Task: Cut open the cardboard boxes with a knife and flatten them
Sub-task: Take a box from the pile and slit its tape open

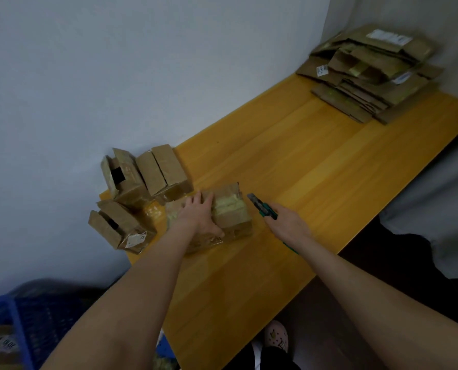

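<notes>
Left hand (pixel 202 214) lies flat on the taped brown cardboard box (pixel 232 218) mid-frame on the yellow wooden tabletop (pixel 302 169), probably steadying it; right hand (pixel 286 222) grips the green utility knife (pixel 262 206) just beside it, blade ready for the tape; flattened cardboard pile (pixel 369 76) waits upper right.

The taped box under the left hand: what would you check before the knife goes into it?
1. Box steadied: the left hand presses flat on the box, which sits on the table. Ok.
2. Knife secured: the right hand grips the knife by its green handle. Ok.
3. Blade extended enough: the tip is blurred. Cannot tell.
4. Fingers out of the blade's path: the knife is beside the box, apart from the left hand. Ok.
5. Tape reachable: the yellowish tape lies uncovered beside the hand. Ok.
</notes>
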`<state>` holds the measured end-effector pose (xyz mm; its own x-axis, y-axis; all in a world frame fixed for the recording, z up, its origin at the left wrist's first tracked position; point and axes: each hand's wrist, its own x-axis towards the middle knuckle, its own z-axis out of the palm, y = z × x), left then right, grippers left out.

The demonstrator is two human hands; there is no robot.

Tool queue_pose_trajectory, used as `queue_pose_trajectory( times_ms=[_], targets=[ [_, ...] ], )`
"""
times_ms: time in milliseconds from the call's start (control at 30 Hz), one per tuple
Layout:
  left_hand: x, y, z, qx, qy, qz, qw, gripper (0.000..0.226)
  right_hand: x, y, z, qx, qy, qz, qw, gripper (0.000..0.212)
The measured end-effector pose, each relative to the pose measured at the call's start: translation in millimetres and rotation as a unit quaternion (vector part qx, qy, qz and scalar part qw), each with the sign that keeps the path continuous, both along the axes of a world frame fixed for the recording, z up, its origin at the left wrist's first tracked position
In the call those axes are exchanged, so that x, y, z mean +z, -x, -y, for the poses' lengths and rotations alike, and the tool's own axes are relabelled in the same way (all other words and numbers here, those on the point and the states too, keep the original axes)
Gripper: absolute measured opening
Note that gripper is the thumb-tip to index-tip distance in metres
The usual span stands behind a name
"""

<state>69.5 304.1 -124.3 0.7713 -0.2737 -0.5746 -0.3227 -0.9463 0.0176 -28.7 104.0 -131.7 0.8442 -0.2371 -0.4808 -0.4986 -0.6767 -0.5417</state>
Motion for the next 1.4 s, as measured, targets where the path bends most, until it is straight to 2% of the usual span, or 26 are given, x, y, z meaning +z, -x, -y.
queue_pose_trajectory(
  times_ms=[333, 567, 733, 933, 1167, 1267, 1333, 1400],
  targets=[
    [-11, 2, -4, -0.009, 0.020, 0.019, 1.000, 0.140, 10, -10, 2, 0.070, 0.062, -0.010, 0.996, 0.040],
    [-12, 4, -5, -0.005, 0.032, 0.031, 0.999, 0.136, 14, -2, -2, 0.098, 0.071, -0.015, 0.993, 0.038],
    [-14, 5, -6, 0.007, 0.043, 0.028, 0.999, 0.135, 14, 3, -3, 0.103, 0.085, -0.024, 0.991, 0.046],
    [-12, 7, -5, 0.007, 0.045, 0.032, 0.998, 0.133, 24, 2, 0, 0.128, 0.098, -0.034, 0.986, 0.031],
    [-11, 6, -5, 0.014, 0.049, 0.018, 0.999, 0.134, 31, 5, 6, 0.157, 0.127, -0.077, 0.976, 0.035],
    [-10, 7, -5, 0.012, 0.049, 0.019, 0.999, 0.134, 25, 14, 6, 0.107, 0.070, -0.092, 0.987, 0.037],
    [-8, 7, -6, 0.011, 0.050, 0.022, 0.998, 0.134, 20, 18, 4, 0.008, 0.004, -0.070, 0.997, 0.037],
    [-6, 8, -6, 0.005, 0.042, 0.028, 0.999, 0.134, 18, 16, 2, -0.104, -0.047, -0.025, 0.993, 0.033]
  ],
)
